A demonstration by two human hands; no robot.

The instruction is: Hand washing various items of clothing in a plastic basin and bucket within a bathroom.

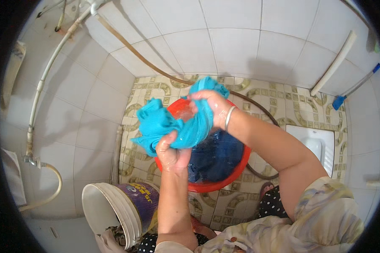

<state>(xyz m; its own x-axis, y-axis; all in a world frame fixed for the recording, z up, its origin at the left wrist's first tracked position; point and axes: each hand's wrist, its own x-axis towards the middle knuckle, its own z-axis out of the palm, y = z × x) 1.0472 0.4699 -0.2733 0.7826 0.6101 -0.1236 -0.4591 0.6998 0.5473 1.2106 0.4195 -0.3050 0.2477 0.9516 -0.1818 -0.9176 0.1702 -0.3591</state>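
Note:
A wet, twisted turquoise cloth (193, 132) stretches between my two hands, above a red plastic basin (221, 188) on the floor. My left hand (172, 153) grips its lower part from below, thumb on top, with a bunched end hanging out to the left. My right hand (210, 106), with a pale bangle at the wrist, is closed round the upper part; the other bunched end sticks out beyond it. Dark blue fabric (217, 158) lies wet in the basin beneath.
A white and purple bucket (129, 208) lies tilted at lower left with cloth at its mouth. A hose (136, 53) runs from the wall pipe behind the basin. At right are a squat toilet (315, 145) and a blue brush (338, 102).

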